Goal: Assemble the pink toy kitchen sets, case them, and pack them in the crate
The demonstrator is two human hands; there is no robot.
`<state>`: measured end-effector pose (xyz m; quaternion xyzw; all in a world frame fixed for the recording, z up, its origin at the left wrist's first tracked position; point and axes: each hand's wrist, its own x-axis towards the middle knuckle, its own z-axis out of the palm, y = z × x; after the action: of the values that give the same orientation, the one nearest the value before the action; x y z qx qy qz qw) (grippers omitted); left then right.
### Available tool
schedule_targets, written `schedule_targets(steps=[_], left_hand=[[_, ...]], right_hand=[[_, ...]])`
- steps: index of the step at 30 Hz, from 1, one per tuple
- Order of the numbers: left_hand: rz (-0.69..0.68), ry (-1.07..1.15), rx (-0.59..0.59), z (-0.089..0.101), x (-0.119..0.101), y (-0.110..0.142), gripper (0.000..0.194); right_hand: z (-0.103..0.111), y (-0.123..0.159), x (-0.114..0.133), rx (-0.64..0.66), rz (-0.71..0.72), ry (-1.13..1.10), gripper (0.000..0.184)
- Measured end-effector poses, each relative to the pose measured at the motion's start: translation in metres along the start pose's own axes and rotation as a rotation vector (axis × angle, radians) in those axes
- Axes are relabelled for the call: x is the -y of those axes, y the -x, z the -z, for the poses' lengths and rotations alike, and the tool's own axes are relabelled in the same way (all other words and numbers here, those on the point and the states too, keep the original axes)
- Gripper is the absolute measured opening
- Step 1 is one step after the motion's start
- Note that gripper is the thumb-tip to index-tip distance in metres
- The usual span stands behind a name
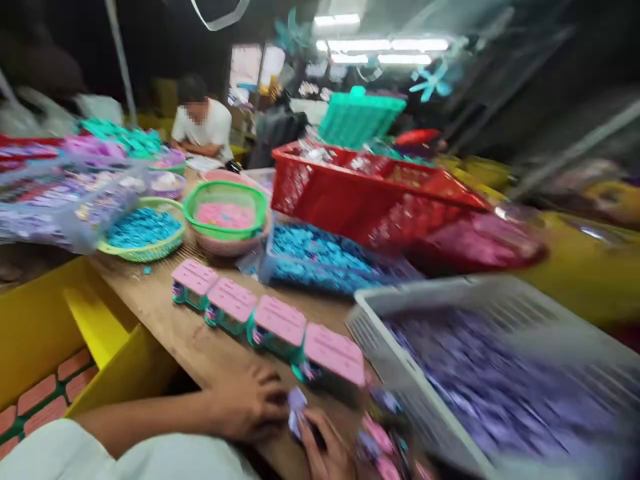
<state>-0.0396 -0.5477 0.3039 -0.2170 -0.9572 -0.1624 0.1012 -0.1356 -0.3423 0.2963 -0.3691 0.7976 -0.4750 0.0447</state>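
A small lavender plastic piece (296,405) is near the table's front edge, between my two hands. My right hand (327,443) has its thumb and fingers closed on the lower end of this piece. My left hand (253,403) is palm down with bent fingers, its fingertips beside the piece; blur hides whether they grip it. Just beyond my hands, several pink-topped boxes with teal bases stand in a slanting row, the nearest pink-topped box (334,353) closest to my right hand. Blurred pink and purple parts (380,437) lie right of my right hand.
A white crate (420,373) of lavender pieces stands at right. Behind the row are a clear bin (320,257) of blue pieces, a red crate (345,200), a green basket (225,230) and a yellow-green basket (143,252). A yellow carton (125,373) is at left. Another person (207,127) sits far back.
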Motion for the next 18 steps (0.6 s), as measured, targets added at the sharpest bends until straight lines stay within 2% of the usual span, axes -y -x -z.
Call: schedule_targets(steps=[3,7,9,12,15,18], left_hand=[[0.026,0.073,-0.102,0.007,0.002,0.001,0.026],[-0.078,0.135,-0.249,0.028,0.023,-0.011,0.033],[-0.107,0.117,-0.293,0.048,0.031,-0.029,0.032],[-0.061,0.059,-0.333,0.078,0.039,-0.075,0.027],[0.09,0.092,-0.275,0.089,0.045,-0.129,0.032],[0.311,0.252,-0.055,0.082,0.05,-0.172,0.039]], right_hand=[[0.025,-0.011,0.019,-0.011,0.019,0.007,0.035],[0.072,-0.051,0.025,-0.304,-0.041,0.168,0.026],[0.087,-0.075,0.022,-0.365,-0.001,0.225,0.024],[0.092,-0.111,0.013,-0.29,0.099,0.311,0.022],[0.085,-0.136,0.001,-0.184,0.068,0.374,0.022],[0.081,-0.144,-0.007,-0.12,0.069,0.351,0.023]])
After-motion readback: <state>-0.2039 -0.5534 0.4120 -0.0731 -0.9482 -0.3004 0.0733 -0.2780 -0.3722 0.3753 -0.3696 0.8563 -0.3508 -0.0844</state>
